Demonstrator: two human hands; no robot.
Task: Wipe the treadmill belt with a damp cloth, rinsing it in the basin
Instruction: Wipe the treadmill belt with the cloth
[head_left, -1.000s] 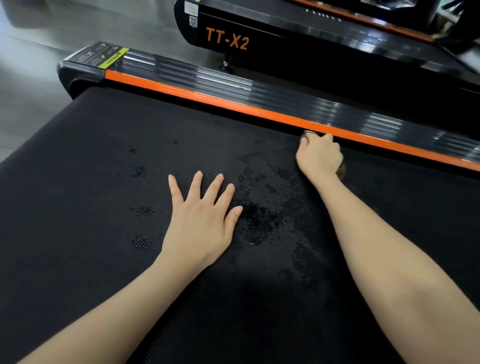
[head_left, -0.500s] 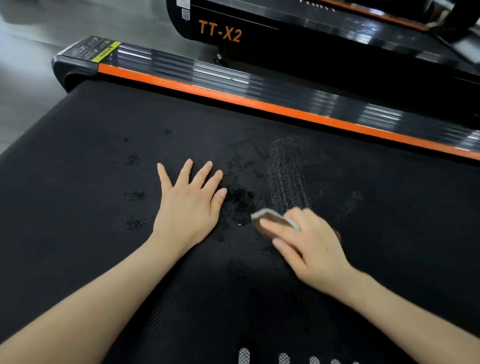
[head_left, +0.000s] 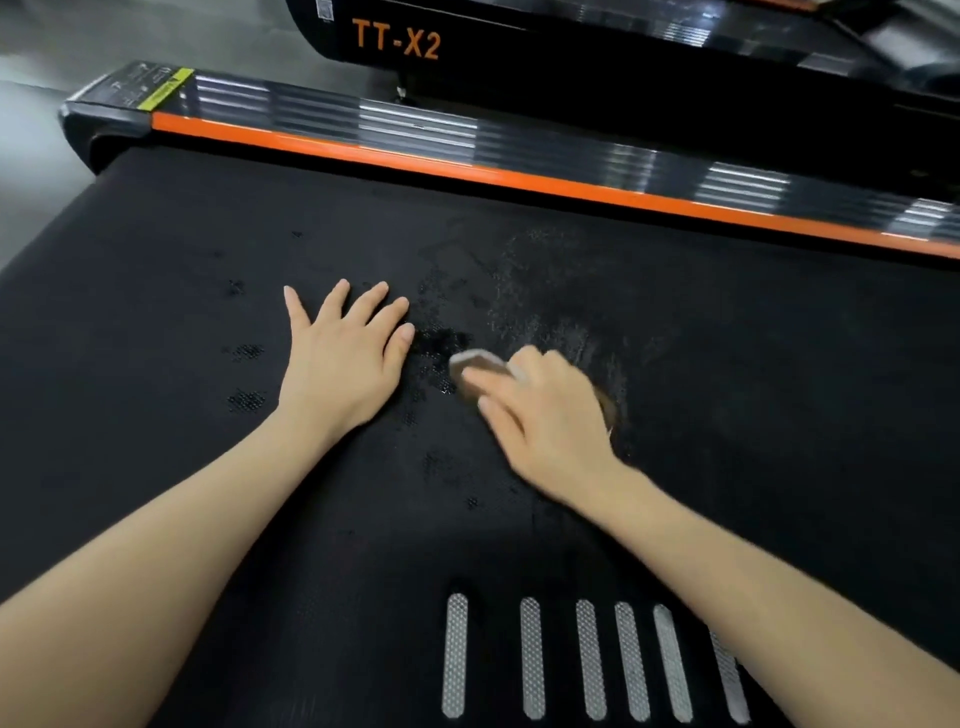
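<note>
The black treadmill belt (head_left: 753, 364) fills most of the view, with wet streaks and dark damp patches around its middle. My right hand (head_left: 545, 421) grips a small brownish cloth (head_left: 475, 364) and presses it onto the belt; only the cloth's pale left edge and a bit at the right show past my fingers. My left hand (head_left: 345, 358) lies flat on the belt just left of the cloth, fingers spread. The basin is out of view.
An orange-and-black side rail (head_left: 467, 156) runs along the belt's far edge. Behind it stands a second treadmill marked TT-X2 (head_left: 397, 39). Several grey grip stripes (head_left: 587, 660) lie on the belt near me. Grey floor (head_left: 31, 156) shows at the left.
My right hand has pulled the cloth from the far rail back toward me across the belt, leaving a wet streak, and now sits beside my left hand. The left hand has stayed flat.
</note>
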